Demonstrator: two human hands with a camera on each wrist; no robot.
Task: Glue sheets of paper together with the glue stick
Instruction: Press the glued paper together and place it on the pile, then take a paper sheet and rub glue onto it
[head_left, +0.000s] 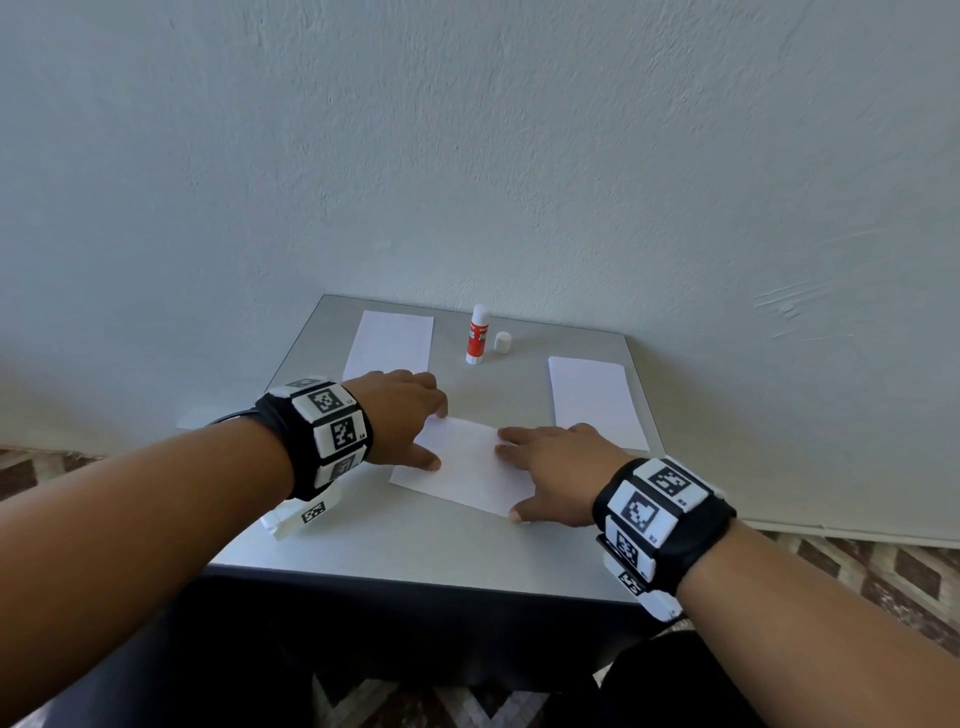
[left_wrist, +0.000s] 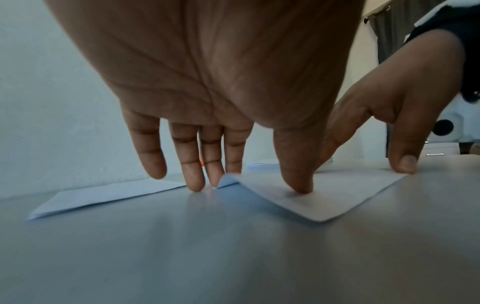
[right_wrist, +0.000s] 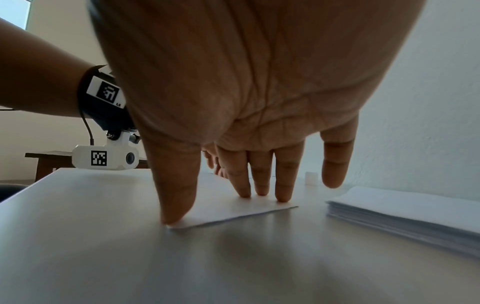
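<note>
A white sheet of paper (head_left: 462, 467) lies slanted in the middle of the grey table (head_left: 415, 545). My left hand (head_left: 410, 431) presses its left end with straight fingers. In the left wrist view the thumb (left_wrist: 298, 181) is down on the sheet (left_wrist: 332, 197), and the far corner (left_wrist: 230, 179) curls up at the fingertips. My right hand (head_left: 550, 467) presses the right end flat, thumb (right_wrist: 176, 205) on the near corner and fingers (right_wrist: 259, 185) on the sheet (right_wrist: 233, 214). The red and white glue stick (head_left: 477, 335) stands upright at the back, its white cap (head_left: 503, 342) beside it.
A sheet of paper (head_left: 389, 343) lies at the back left. A stack of several sheets (head_left: 595, 400) sits on the right, close to my right hand, and shows thick in the right wrist view (right_wrist: 415, 211). A wall (head_left: 467, 156) rises behind the table.
</note>
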